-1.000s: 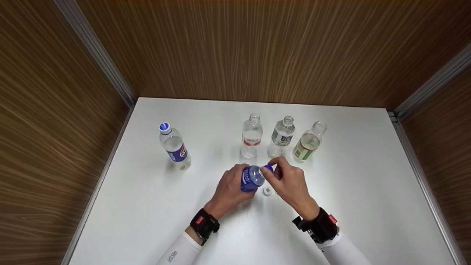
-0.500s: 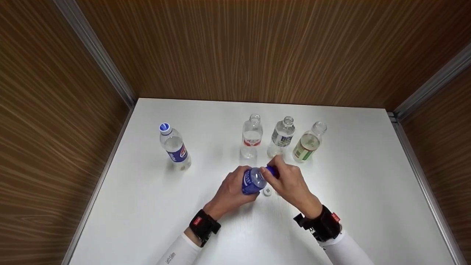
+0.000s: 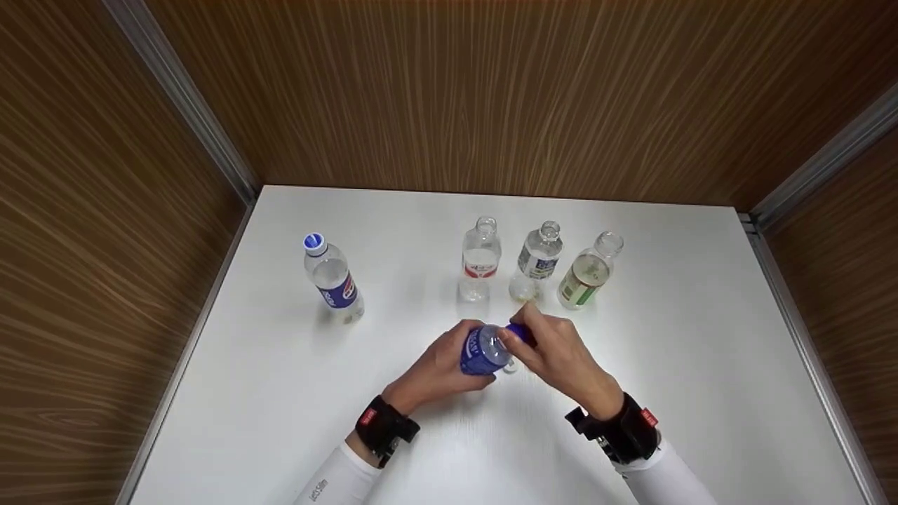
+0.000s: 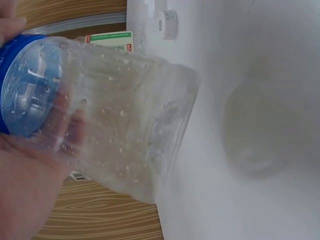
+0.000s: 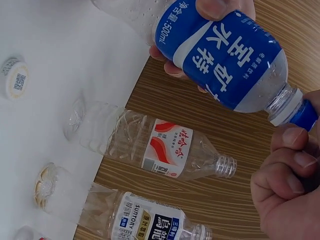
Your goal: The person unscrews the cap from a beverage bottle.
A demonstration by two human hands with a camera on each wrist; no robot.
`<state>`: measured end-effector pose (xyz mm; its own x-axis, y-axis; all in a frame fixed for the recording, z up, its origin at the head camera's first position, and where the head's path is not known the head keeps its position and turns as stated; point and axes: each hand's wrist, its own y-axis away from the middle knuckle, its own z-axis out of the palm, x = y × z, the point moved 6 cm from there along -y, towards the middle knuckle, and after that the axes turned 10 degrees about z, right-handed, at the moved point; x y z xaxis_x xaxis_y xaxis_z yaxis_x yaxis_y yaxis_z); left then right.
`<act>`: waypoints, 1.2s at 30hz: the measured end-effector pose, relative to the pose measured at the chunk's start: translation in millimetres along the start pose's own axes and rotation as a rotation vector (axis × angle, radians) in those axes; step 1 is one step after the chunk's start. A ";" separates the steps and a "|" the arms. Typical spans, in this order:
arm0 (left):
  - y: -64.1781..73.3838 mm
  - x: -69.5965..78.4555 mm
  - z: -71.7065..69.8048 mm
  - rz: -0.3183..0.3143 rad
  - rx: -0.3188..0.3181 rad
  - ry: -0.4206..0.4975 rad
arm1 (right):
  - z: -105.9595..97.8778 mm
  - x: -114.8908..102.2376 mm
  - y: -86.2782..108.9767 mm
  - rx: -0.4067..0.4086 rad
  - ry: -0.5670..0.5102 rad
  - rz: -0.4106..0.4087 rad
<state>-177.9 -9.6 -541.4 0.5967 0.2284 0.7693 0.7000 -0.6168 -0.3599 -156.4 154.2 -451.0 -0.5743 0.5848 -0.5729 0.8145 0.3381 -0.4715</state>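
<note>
My left hand grips a clear plastic drink bottle round its blue label. The bottle is tilted, neck toward the right hand. Its base hangs over the table in the left wrist view, and droplets cling to the inner wall. At the neck, thumb and fingers of my right hand pinch a blue cap, which sits at the bottle's mouth. A loose white cap lies on the table just under the bottle, partly covered by it in the head view.
Behind the hands stand three uncapped bottles: one with a red-and-white label, one with a dark label, one with a green label. Farther left is a capped bottle with a blue label. Wood-grain panels enclose the white table.
Both hands and the bottle have shifted slightly toward the person and to the right. The right-hand fingers have turned round the blue cap, and the bottle now overlaps the loose white cap.
</note>
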 end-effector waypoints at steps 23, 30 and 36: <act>-3.1 -5.4 8.1 -0.054 0.029 0.034 | -1.5 10.5 3.6 -0.024 0.045 0.015; -3.5 -0.6 9.3 0.069 0.290 -0.326 | 2.4 20.1 0.1 0.111 0.159 0.206; -3.6 1.7 8.4 0.087 0.337 -0.429 | 3.8 23.0 -1.8 0.106 0.100 0.247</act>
<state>-176.1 -0.7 -543.3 0.7147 0.5177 0.4704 0.6861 -0.3879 -0.6155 -171.4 164.2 -465.9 -0.3444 0.7117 -0.6122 0.9125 0.1004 -0.3966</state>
